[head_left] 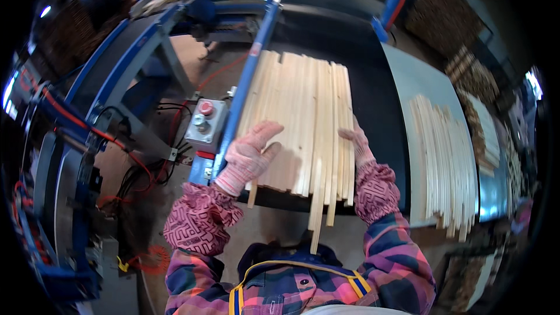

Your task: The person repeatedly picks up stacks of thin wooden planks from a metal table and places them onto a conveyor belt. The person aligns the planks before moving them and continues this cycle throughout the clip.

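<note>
A flat layer of pale wooden strips (297, 116) lies side by side on a black conveyor belt (379, 134). Several strips stick out past the others at the near edge. My left hand (248, 157), in a pinkish-white knit glove, rests at the left near side of the strips with its fingers stretched out and apart. Along the right edge of the layer, my right hand (357, 143), gloved the same way, lies against the outermost strip with fingers extended. Part of the right hand is turned away from view.
A blue rail (251, 70) borders the belt's left side. Beside it sits a grey control box (207, 121) with a red button. On a pale table (402, 81) at right lies another batch of strips (443, 163). Blue machine frames, cables and red hoses fill the left.
</note>
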`<state>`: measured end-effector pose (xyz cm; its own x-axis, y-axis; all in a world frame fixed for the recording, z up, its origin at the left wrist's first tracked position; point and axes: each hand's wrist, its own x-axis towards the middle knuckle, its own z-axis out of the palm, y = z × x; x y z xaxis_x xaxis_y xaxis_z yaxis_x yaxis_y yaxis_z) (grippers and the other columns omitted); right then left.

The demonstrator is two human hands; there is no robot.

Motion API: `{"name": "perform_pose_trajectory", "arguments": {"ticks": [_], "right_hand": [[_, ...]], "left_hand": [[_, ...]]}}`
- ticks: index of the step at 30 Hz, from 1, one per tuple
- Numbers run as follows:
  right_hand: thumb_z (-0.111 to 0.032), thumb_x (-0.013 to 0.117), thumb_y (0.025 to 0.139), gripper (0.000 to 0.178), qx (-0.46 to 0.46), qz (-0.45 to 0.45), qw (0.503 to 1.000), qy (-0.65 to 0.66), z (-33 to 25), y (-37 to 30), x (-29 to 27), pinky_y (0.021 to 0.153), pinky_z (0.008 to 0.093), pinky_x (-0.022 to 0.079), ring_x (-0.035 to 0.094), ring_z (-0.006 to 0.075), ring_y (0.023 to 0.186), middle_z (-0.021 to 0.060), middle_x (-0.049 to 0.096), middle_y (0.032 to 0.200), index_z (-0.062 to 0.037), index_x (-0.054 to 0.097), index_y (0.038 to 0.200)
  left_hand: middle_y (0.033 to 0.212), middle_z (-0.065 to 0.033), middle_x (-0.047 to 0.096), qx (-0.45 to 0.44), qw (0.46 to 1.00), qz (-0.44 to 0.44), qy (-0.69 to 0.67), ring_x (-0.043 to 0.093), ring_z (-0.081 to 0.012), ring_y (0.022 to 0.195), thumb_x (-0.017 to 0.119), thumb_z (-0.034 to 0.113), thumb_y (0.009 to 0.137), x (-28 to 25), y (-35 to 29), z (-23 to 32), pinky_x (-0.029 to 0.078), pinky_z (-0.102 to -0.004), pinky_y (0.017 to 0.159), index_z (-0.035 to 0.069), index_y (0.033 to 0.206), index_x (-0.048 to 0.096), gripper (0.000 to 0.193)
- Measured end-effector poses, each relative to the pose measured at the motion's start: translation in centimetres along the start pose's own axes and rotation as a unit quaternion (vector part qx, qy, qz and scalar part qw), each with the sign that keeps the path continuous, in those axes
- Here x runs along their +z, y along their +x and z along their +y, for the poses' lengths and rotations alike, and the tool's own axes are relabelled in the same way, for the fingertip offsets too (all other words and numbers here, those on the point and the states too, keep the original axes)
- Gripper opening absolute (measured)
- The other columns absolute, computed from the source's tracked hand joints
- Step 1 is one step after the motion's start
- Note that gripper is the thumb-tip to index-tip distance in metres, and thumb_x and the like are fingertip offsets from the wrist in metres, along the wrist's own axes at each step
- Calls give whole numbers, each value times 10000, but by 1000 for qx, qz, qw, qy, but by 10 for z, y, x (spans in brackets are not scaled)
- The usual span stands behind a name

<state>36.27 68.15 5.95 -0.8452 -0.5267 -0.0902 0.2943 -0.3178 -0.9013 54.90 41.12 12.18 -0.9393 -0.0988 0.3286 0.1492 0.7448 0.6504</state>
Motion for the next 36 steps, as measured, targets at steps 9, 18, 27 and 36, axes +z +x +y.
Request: {"name": "perform_pose_trajectory", "arguments": {"ticks": [9,18,27,36], "right_hand": [[-726,450,785,904,200,74,700,-681,-49,15,-14,1037,437,373,391,318,1309,151,376,1430,-70,375,1402],[-360,591,875,467,-125,241,782,-561,-200,-234,-286,915,348,458,569,276,1078,169,572,1177,-50,572,1224],[-425,539,899,374,4,464,678,-570,-139,-409,-415,752,373,509,636,294,838,128,669,923,-113,621,1087],[-535,582,835,605,103,331,734,-583,-183,-321,-382,809,396,508,642,322,935,202,653,1002,15,588,1086]], "left_hand": [[1525,-181,191,-200,888,-177,374,106,-307,1429,416,554,877,54,60,-17,35,-403,1157,147,1443,331,702],[1357,-125,484,-86,987,-125,-56,508,-232,1191,667,190,824,153,39,155,430,-335,973,104,1409,382,656],[1328,-230,469,-191,920,-168,-298,519,-270,1167,730,236,759,404,36,334,433,-337,957,21,1417,299,816],[1451,-223,286,-120,941,-261,177,358,-361,1304,841,391,558,367,34,348,376,-389,1032,137,1443,268,1084]]}}
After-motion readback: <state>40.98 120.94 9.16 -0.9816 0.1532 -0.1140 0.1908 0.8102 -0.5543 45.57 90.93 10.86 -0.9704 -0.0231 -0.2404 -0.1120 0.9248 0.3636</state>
